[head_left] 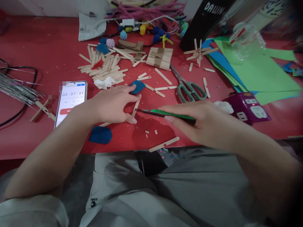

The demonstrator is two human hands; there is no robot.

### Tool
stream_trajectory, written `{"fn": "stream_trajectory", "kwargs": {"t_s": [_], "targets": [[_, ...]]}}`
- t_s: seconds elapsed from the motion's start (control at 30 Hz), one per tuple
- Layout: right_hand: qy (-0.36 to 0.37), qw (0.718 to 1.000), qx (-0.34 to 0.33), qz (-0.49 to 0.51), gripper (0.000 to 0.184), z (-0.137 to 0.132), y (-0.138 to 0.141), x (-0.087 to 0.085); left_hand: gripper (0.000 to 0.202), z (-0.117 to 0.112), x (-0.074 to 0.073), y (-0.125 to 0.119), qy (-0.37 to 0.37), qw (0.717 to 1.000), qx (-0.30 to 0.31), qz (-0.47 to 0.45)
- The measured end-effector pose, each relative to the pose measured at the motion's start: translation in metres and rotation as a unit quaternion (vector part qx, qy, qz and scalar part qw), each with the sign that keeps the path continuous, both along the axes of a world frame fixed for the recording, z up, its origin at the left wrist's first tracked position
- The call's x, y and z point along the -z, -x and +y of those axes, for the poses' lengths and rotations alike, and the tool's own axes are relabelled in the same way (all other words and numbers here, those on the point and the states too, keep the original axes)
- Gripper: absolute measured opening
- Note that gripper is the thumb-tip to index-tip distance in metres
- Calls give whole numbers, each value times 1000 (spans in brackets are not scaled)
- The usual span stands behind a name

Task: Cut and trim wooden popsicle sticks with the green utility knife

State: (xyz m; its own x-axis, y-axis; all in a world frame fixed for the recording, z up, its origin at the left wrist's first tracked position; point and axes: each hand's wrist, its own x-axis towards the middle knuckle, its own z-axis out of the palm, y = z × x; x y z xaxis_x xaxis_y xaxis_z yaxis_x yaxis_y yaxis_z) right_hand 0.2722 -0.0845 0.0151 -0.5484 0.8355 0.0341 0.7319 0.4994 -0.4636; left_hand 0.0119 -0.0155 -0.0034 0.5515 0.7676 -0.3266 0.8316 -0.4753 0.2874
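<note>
My left hand (113, 102) presses a wooden craft stick (135, 108) against the red table, thumb at its near end and a finger at its far end. In my right hand (194, 118) is a green utility knife (174, 114), gripped along its handle. Its blade points left, and the tip meets the middle of the stick. Just beyond my left fingers lies a piece of blue felt (137, 87); another blue felt piece (100, 135) is below the wrist. Small wood chips (147, 131) and a notched stick (164, 144) lie near the table's front edge.
Scissors (188, 85) lie beyond the knife. A phone (71, 96) showing a timer is at left, beside a bundle of wires (17, 86). Craft sticks (106, 67) are heaped behind my left hand. A black bottle (204, 23), coloured paper (267, 69) and a purple box (249, 108) stand right.
</note>
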Motion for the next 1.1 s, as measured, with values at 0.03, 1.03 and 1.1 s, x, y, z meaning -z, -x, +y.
{"fn": "stream_trajectory", "kwargs": {"t_s": [0.03,1.03,1.1], "targets": [[6,1000,7,2,33,2,-5,-1,82,0,0,1,1,1000,3,1],[5,998,22,-52,31,20,-7,23,79,-38,1,1,-152,976,-65,-141],[16,997,41,-58,27,20,-5,26,77,-45,13,-2,-170,958,-150,-177]]}}
